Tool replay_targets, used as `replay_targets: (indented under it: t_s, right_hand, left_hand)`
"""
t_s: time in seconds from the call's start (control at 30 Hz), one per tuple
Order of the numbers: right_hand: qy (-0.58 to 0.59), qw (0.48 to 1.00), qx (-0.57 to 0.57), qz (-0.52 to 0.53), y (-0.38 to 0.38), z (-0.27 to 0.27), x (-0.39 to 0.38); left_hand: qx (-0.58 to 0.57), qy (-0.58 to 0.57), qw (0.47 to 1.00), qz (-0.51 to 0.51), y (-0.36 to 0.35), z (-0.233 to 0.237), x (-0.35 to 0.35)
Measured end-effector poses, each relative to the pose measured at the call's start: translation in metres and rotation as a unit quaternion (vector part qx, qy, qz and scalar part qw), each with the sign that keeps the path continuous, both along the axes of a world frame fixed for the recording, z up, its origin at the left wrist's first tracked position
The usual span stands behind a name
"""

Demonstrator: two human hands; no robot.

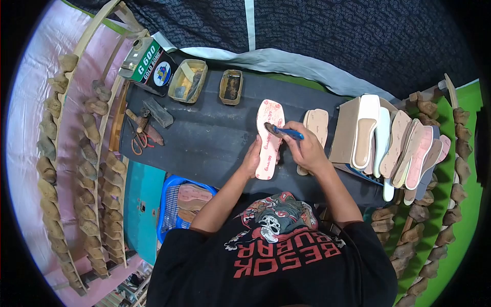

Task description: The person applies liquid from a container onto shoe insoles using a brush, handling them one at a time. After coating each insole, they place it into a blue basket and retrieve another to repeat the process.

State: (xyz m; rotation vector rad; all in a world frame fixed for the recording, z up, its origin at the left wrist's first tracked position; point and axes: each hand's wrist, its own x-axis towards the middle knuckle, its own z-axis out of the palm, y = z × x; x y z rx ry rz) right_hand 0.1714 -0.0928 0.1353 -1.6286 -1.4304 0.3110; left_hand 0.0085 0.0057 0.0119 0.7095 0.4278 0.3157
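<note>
Likely gluing — right hand (307,148) clamps the brush (287,133) just beyond left hand (251,159), fingers pinching the insole (271,112); next calls for even strokes.

Both bare forearms reach forward from short black sleeves and draw in toward each other over the worktop, elbows bent and held out to the sides. The left hand (251,158) lies low, palm turned inward, its fingers curled against the near left edge of an insole (269,134) and gripping it. The right hand (306,146) sits just beside it and a little further forward. Its wrist is bent inward, knuckles up, fingers bunched into a tight pinch round the blue handle of a brush (284,132) that points to the left. The two hands are close together but not touching.
</note>
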Motion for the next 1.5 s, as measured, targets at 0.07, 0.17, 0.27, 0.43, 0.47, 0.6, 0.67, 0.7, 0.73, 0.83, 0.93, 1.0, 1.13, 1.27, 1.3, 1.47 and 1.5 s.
replay_targets:
  t_s: [0.07, 0.17, 0.27, 0.43, 0.47, 0.6, 0.67, 0.7, 0.73, 0.83, 0.93, 1.0, 1.13, 1.27, 1.3, 1.47, 1.5]
  right_hand:
    - [0.021, 0.999, -0.01, -0.023, -0.001, 0.006, 0.006]
    - [0.02, 0.996, -0.033, -0.08, 0.002, 0.009, 0.017]
    - [-0.005, 0.998, -0.006, -0.057, 0.002, 0.008, 0.015]
    - [0.004, 1.0, -0.025, -0.009, -0.001, -0.002, -0.003]
    - [0.016, 0.999, -0.024, -0.024, 0.0, -0.003, -0.002]
    - [0.029, 0.996, -0.015, -0.088, 0.006, 0.006, 0.008]
    - [0.028, 0.997, -0.028, -0.073, 0.006, 0.009, 0.009]
    - [0.028, 0.997, -0.034, -0.065, 0.006, 0.01, 0.009]
    - [0.01, 0.999, -0.017, -0.043, 0.006, 0.005, 0.008]
    - [0.013, 0.999, -0.047, 0.007, 0.002, 0.004, -0.005]
    - [0.032, 0.999, -0.033, -0.026, 0.002, 0.006, -0.005]
    - [0.032, 0.997, -0.028, -0.062, 0.003, 0.007, -0.001]
    - [0.028, 0.997, -0.023, -0.074, 0.002, 0.013, 0.005]
    - [0.006, 1.0, -0.01, 0.018, -0.001, 0.004, -0.009]
    - [0.016, 1.0, -0.008, 0.016, -0.003, 0.004, -0.013]
    - [0.056, 0.996, 0.003, -0.074, -0.007, 0.006, -0.011]
    - [0.061, 0.993, 0.006, -0.105, -0.008, 0.006, -0.007]
  left_hand:
    - [0.004, 0.005, 1.0, -0.001, -0.001, 0.006, 0.002]
    - [0.01, 0.006, 1.0, -0.017, 0.0, 0.009, 0.002]
    - [-0.01, -0.007, 1.0, -0.023, -0.001, 0.003, 0.004]
    - [-0.049, -0.026, 0.998, -0.009, 0.003, -0.002, 0.002]
    - [-0.055, -0.035, 0.998, -0.009, 0.004, -0.001, 0.002]
    - [-0.065, -0.048, 0.997, -0.018, 0.007, 0.009, 0.001]
    - [-0.062, -0.041, 0.997, -0.021, 0.006, 0.012, 0.002]
    - [-0.061, -0.038, 0.997, -0.026, 0.006, 0.009, 0.002]
    - [-0.059, -0.034, 0.997, -0.031, 0.006, 0.006, 0.001]
    - [-0.069, -0.047, 0.996, -0.016, 0.002, -0.002, 0.002]
    - [-0.07, -0.058, 0.996, -0.022, 0.002, -0.002, 0.0]
    - [-0.069, -0.07, 0.995, -0.023, 0.002, 0.004, 0.001]
    - [-0.066, -0.075, 0.995, -0.026, 0.001, 0.014, 0.002]
    - [-0.05, -0.056, 0.997, 0.001, -0.003, 0.002, 0.003]
    - [-0.045, -0.049, 0.998, 0.008, -0.003, 0.002, 0.003]
    - [-0.032, -0.049, 0.998, -0.002, -0.002, 0.006, 0.0]
    - [-0.03, -0.046, 0.998, -0.005, -0.001, 0.013, -0.001]
